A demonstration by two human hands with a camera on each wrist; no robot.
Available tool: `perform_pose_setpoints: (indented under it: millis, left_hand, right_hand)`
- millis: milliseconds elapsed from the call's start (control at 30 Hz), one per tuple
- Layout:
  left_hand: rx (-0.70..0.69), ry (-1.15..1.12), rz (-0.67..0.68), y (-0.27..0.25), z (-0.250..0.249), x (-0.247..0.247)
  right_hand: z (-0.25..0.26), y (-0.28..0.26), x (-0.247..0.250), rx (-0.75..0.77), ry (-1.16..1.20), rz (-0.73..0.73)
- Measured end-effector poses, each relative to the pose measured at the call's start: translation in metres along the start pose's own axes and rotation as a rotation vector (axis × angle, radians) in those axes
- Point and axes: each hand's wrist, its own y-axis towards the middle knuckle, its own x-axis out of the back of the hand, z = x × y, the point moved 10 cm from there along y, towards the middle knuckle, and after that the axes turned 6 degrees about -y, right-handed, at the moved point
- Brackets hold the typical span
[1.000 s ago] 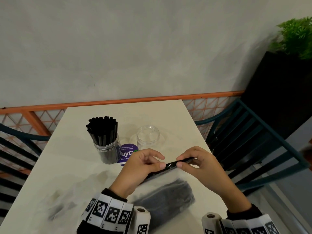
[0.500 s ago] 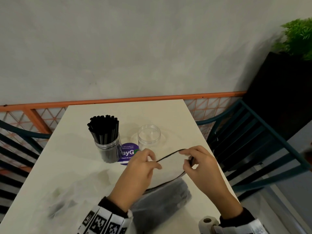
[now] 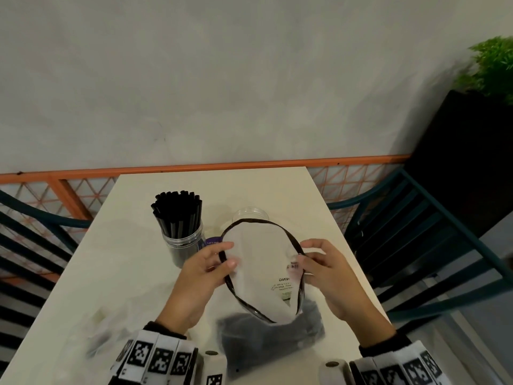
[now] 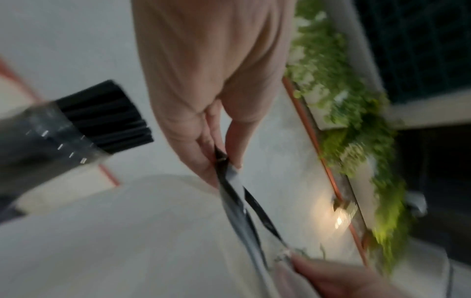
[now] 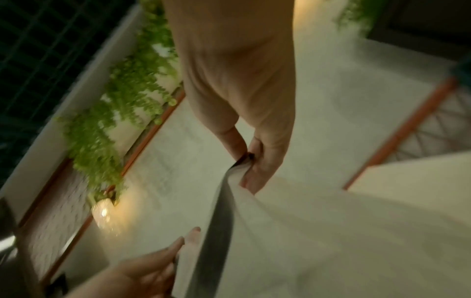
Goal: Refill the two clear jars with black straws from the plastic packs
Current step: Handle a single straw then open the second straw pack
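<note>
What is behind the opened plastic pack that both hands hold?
Behind the plastic pack, the empty clear jar shows only its rim above the pack's black edge; its body is covered. A purple sticker peeks out beside the left hand. The right hand pinches the other side.

A plain grey plaster wall [image 3: 222, 79] fills the upper half of the head view, faintly mottled and evenly lit. Along its foot runs an orange rail [image 3: 194, 169] over a lattice of thin orange wire [image 3: 347, 184]. A cream table [image 3: 125, 273] stands with its far edge against that rail. Dark teal slatted chairs flank it, 1 at the left [image 3: 30, 245] and 1 at the right [image 3: 416, 240]. At the right a tall black planter [image 3: 466, 162] carries a green leafy plant [image 3: 494, 65]. In the left wrist view, a warm lamp [image 4: 340, 213] glows beside trailing greenery [image 4: 356, 113].
</note>
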Motion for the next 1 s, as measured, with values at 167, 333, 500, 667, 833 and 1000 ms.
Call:
perform_pose_setpoints:
  millis: [167, 333, 500, 667, 833, 1000]
  left_hand:
    - [0.273, -0.672, 0.116, -0.003, 0.018, -0.013]
    - [0.267, -0.79, 0.157, -0.003, 0.016, 0.0]
    - [0.123, -0.483, 0.165, -0.002, 0.01, 0.001]
    - [-0.072, 0.153, -0.13, -0.001, -0.005, 0.03]
    - [-0.17, 0.556, -0.391, -0.007, -0.021, 0.064]
    - [0.055, 0.169, -0.14, -0.003, 0.016, 0.04]
  right_hand:
    - [-0.026, 0.01, -0.009, -0.258, 0.583, 0.158]
    - [-0.026, 0.013, 0.016, -0.276, 0.84, 0.163]
    - [-0.004, 0.005, 0.025, 0.018, 0.074, 0.099]
    - [0.016, 0.003, 0.05, 0.208, -0.523, -0.199]
    - [0.015, 0.004, 0.057, 0.229, -0.502, -0.274]
    - [-0.012, 0.011, 0.03, 0.038, -0.09, -0.048]
